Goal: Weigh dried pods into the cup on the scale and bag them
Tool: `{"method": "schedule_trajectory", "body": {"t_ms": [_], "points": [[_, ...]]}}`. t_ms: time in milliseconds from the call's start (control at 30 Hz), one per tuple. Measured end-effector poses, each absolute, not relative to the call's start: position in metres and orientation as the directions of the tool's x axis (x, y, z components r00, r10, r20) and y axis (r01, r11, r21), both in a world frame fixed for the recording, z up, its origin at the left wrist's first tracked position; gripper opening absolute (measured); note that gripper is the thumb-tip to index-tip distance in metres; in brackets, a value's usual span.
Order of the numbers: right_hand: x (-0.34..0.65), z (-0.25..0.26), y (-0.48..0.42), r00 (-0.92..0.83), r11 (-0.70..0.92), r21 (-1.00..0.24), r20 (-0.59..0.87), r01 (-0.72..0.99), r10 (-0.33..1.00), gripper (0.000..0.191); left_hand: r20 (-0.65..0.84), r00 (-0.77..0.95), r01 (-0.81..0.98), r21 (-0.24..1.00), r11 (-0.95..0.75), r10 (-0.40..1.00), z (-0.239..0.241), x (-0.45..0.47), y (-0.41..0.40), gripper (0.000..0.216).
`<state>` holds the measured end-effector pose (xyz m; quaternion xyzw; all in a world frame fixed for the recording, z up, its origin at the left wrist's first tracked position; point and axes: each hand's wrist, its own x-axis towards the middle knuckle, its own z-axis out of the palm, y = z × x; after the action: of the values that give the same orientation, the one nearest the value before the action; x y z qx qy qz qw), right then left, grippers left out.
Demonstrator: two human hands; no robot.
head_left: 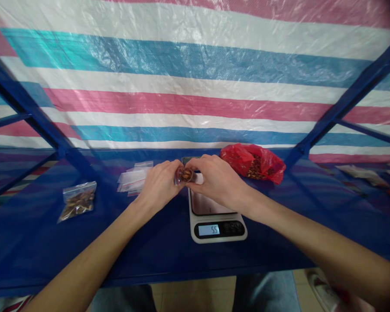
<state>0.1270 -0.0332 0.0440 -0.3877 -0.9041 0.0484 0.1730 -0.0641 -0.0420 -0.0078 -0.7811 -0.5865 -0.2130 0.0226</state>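
My left hand [160, 180] and my right hand [214, 177] meet over the far end of a white kitchen scale [225, 234]. Both pinch a small clear bag [184, 175] with brown pieces inside, fingers closed on its top edge. The bag hangs just above the scale's pink-lit platform. The scale's display [209, 229] reads 55. A pile of empty clear zip bags [134, 180] lies just left of my left hand.
A filled, sealed clear bag of brown pieces [78, 201] lies at the left on the blue table [149, 251]. A red plastic bag [255, 162] holding more brown pieces sits at the back right. Blue frame bars and a striped tarp stand behind.
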Motion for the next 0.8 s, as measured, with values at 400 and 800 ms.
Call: {"method": "schedule_trajectory", "body": {"t_ms": [400, 800], "points": [[0.113, 0.053, -0.033, -0.765, 0.771, 0.106, 0.265, 0.628, 0.587, 0.017, 0.322, 0.163, 0.92, 0.293, -0.262, 0.933, -0.009, -0.062, -0.04, 0.011], [0.097, 0.071, -0.025, -0.875, 0.827, 0.308, 0.287, 0.47, 0.39, 0.037, 0.382, 0.052, 0.553, 0.759, -0.345, 0.923, -0.015, -0.068, -0.031, 0.016]]}}
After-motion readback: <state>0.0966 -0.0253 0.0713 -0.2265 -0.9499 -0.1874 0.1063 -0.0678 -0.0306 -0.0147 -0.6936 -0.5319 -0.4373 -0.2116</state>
